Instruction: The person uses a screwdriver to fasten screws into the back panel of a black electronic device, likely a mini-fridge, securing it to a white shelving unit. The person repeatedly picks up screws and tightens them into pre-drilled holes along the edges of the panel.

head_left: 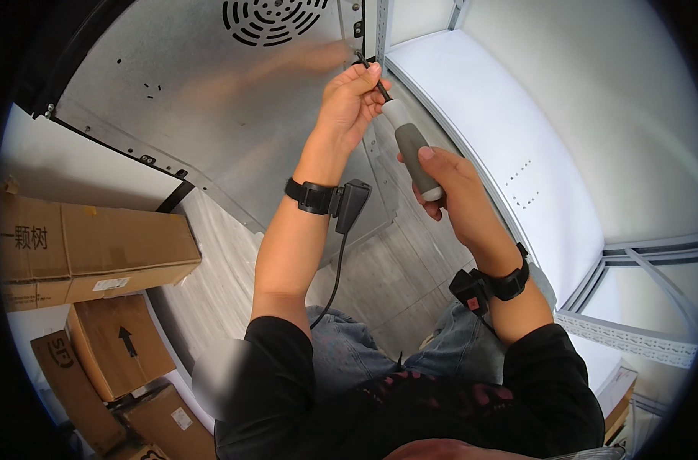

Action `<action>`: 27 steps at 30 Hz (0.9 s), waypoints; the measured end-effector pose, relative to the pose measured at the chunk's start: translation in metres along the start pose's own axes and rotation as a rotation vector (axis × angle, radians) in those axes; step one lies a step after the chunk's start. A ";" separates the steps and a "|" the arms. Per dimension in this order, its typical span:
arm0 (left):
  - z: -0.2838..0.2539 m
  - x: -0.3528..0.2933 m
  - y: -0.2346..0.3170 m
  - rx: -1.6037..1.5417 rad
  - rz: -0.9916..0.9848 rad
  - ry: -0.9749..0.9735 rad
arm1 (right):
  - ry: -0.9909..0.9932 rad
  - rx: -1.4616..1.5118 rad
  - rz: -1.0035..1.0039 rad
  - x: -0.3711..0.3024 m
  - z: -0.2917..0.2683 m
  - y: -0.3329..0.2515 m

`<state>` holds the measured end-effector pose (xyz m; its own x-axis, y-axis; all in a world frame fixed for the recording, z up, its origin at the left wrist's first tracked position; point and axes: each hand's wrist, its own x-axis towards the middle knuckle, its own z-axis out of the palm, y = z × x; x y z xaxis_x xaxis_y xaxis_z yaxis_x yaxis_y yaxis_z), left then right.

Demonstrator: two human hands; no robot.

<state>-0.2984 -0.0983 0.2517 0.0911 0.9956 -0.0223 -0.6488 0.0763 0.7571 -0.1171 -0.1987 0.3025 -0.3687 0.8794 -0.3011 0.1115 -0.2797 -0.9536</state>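
The screwdriver (412, 146) slants between both hands, its tip up at the right-hand edge of a grey metal panel (249, 138) and its handle toward the person. The left hand (349, 106) pinches the dark shaft between thumb and fingers, close to the panel's edge. The right hand (460, 188) curls around the grey handle (white at both ends), its thumb laid along the top. The tip seems to meet a fastener there, though it is too small to say whether it is seated. Slots in rings pierce the panel above. A black strap (314, 198) with a small device circles the left wrist. A white shelf (517, 138) runs along the right, and brown cardboard boxes (127, 245) are stacked at the lower left.
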 end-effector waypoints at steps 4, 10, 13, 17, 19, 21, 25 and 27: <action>0.002 -0.001 0.001 -0.010 0.000 -0.008 | -0.055 0.068 0.045 -0.001 0.001 -0.004; 0.011 -0.004 -0.003 0.131 -0.038 0.042 | 0.231 -0.177 -0.143 0.003 0.008 0.008; 0.011 -0.001 -0.010 0.131 -0.027 -0.012 | 0.112 -0.037 0.046 -0.001 -0.001 -0.002; 0.018 0.000 -0.014 0.150 -0.049 -0.042 | 0.130 -0.110 0.031 -0.002 -0.022 -0.007; 0.031 -0.003 -0.017 0.141 -0.044 -0.050 | 0.156 -0.134 0.055 -0.002 -0.046 -0.013; 0.046 0.000 -0.028 0.181 -0.087 -0.056 | 0.198 -0.231 -0.004 -0.011 -0.070 -0.034; 0.073 0.004 -0.069 0.238 -0.183 -0.097 | 0.147 -0.380 -0.032 -0.026 -0.128 -0.055; 0.087 0.006 -0.092 0.269 -0.254 -0.140 | 0.122 -0.406 0.008 -0.033 -0.162 -0.047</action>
<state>-0.1724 -0.1037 0.2385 0.3377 0.9283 -0.1556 -0.3725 0.2836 0.8836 0.0388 -0.1521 0.3559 -0.2568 0.9240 -0.2834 0.4772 -0.1338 -0.8686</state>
